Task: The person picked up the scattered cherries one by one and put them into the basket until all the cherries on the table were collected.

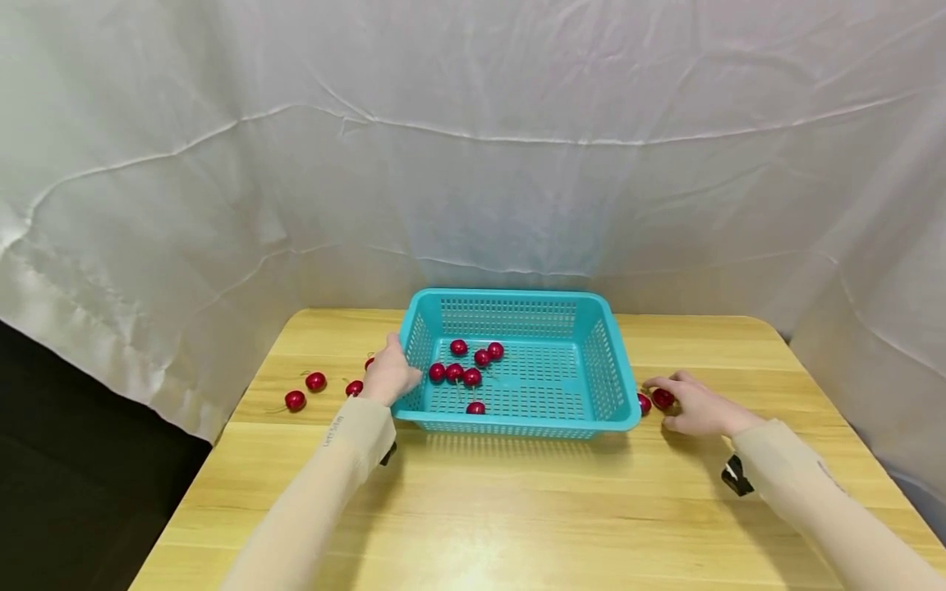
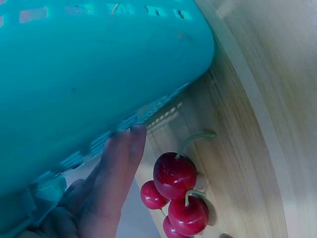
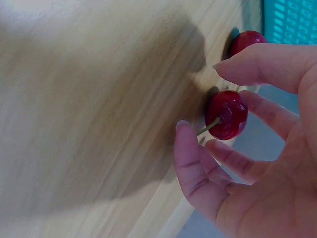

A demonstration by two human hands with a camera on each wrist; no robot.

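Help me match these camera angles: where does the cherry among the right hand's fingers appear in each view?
Head: the cherry sits right of centre, by the right hand.
Left wrist: not in it; the cherries there are others.
Right wrist: the cherry is right of centre, between the fingers.
Shared landmark: the teal basket, near the middle, upper left and upper right, respectively.

I have the basket (image 1: 517,423) toward the back of the bench (image 1: 517,509), a curtain (image 1: 502,164) behind both. Seven cherries (image 1: 472,377) lie in its left half. My left hand (image 1: 389,375) is at its left rim, four more cherries (image 1: 315,381) farther left. To the right, one cherry (image 1: 645,403) sits just beside the basket, a second cherry (image 1: 663,399) between my right hand's (image 1: 695,406) fingers and thumb.
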